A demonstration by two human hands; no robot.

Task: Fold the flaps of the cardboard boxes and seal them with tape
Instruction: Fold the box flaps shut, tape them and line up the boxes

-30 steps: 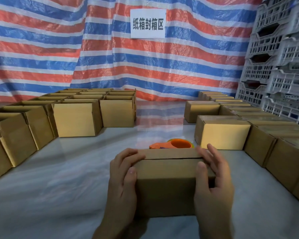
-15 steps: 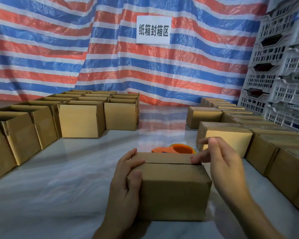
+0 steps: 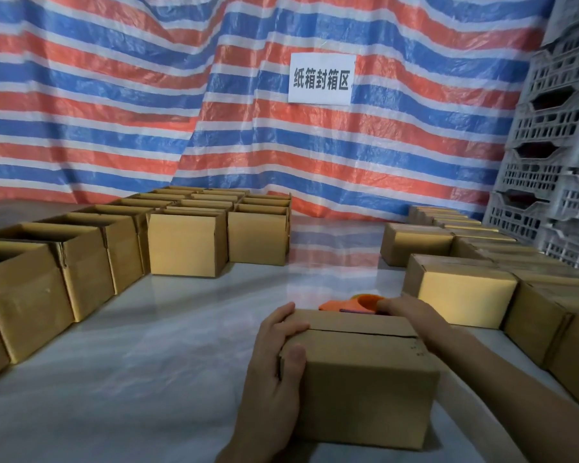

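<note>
Striped tarp (image 3: 114,111) behind a counter (image 3: 147,362) w/ other boxes (image 3: 184,245) along both sides. Closed cardboard box (image 3: 365,379) sits front-centre; left hand (image 3: 274,362) grips its left end. Right hand (image 3: 411,312) touches orange tape dispenser (image 3: 345,304) just behind box; grip can't be told.
</note>
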